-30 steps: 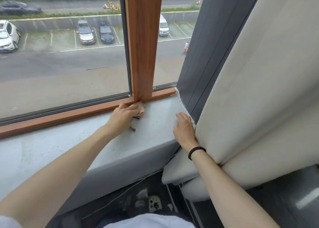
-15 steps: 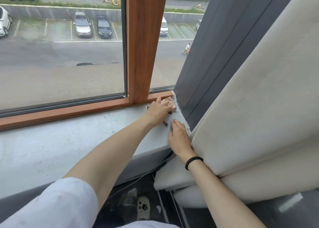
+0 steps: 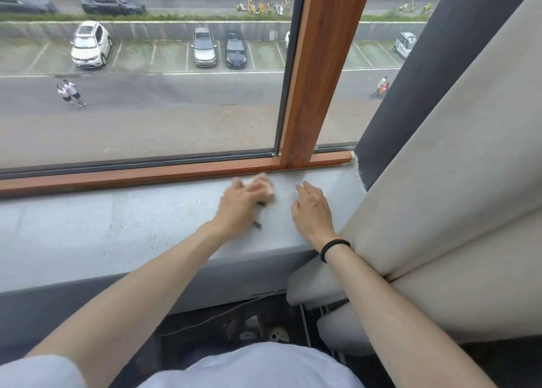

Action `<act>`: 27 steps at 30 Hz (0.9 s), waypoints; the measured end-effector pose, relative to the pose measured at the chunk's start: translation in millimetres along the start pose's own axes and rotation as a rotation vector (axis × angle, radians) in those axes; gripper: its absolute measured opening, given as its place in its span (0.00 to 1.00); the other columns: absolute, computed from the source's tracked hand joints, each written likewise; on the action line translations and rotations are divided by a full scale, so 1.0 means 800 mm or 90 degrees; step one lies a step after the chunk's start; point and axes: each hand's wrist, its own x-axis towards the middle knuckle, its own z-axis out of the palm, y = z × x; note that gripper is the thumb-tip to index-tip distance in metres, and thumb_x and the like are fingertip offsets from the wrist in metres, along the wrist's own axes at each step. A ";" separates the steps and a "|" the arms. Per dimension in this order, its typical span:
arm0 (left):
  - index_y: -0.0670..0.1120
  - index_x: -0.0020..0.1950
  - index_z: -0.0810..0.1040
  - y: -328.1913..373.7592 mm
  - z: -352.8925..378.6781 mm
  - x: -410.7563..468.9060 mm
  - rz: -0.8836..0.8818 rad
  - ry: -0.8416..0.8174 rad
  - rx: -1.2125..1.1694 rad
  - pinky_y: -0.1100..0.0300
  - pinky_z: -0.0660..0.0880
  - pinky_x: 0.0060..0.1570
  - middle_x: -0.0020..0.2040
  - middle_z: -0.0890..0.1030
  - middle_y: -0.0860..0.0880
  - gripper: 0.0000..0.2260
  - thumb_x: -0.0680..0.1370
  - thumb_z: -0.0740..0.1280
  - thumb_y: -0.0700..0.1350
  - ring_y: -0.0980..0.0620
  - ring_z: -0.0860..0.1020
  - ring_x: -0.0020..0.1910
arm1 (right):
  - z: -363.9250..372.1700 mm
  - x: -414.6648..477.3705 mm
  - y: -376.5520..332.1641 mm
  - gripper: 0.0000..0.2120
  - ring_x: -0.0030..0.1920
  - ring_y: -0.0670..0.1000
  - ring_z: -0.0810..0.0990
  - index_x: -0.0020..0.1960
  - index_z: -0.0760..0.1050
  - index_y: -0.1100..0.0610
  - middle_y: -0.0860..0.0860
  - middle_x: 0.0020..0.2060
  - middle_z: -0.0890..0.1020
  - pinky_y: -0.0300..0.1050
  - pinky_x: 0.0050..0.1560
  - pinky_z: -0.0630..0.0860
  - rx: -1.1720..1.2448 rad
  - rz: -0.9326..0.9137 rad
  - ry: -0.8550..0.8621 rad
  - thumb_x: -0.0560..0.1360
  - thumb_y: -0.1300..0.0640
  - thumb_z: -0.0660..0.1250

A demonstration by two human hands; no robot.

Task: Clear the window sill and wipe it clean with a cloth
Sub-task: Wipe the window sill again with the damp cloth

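A grey stone window sill [image 3: 117, 229] runs below the wooden window frame. My left hand [image 3: 239, 204] lies on the sill near the frame's upright, blurred by motion, pressing a small pinkish cloth [image 3: 265, 183] that peeks out past the fingers. A dark strap end [image 3: 257, 224] shows under that hand. My right hand [image 3: 312, 210] rests flat on the sill just to the right, fingers straight, a black band on its wrist.
A wooden upright [image 3: 319, 73] divides the glass. A dark wall panel [image 3: 410, 94] and a large cream padded cushion [image 3: 454, 167] close off the sill's right end. Below the sill is a dark floor with a cable [image 3: 211, 317].
My left hand with the cloth has swept left, away from the sill's right corner. My right hand stays flat on the sill. The view has swung left.
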 end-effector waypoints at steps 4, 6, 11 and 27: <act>0.53 0.57 0.80 -0.004 -0.005 -0.010 0.141 -0.056 0.026 0.54 0.71 0.40 0.63 0.78 0.55 0.19 0.74 0.59 0.35 0.48 0.68 0.39 | -0.007 0.002 0.002 0.22 0.68 0.56 0.64 0.70 0.66 0.63 0.57 0.69 0.69 0.45 0.68 0.59 -0.014 -0.008 -0.011 0.76 0.66 0.54; 0.55 0.61 0.78 -0.037 -0.025 -0.003 0.051 -0.044 0.052 0.53 0.70 0.42 0.67 0.74 0.56 0.21 0.76 0.59 0.34 0.49 0.65 0.42 | -0.014 0.002 0.006 0.22 0.68 0.56 0.64 0.70 0.66 0.63 0.57 0.69 0.69 0.45 0.67 0.60 -0.004 0.003 -0.013 0.75 0.68 0.54; 0.56 0.55 0.78 -0.006 -0.019 -0.021 0.056 -0.046 0.056 0.53 0.71 0.38 0.62 0.76 0.59 0.23 0.71 0.64 0.29 0.51 0.61 0.39 | -0.015 -0.003 0.006 0.22 0.70 0.56 0.62 0.71 0.63 0.64 0.57 0.70 0.67 0.44 0.68 0.58 -0.010 0.021 -0.037 0.77 0.65 0.55; 0.54 0.64 0.77 -0.050 -0.043 0.002 -0.011 -0.078 -0.068 0.57 0.66 0.49 0.61 0.79 0.51 0.23 0.75 0.65 0.32 0.50 0.65 0.46 | -0.013 -0.017 0.024 0.39 0.75 0.51 0.50 0.77 0.52 0.55 0.53 0.76 0.54 0.48 0.71 0.57 0.020 0.018 -0.139 0.74 0.43 0.66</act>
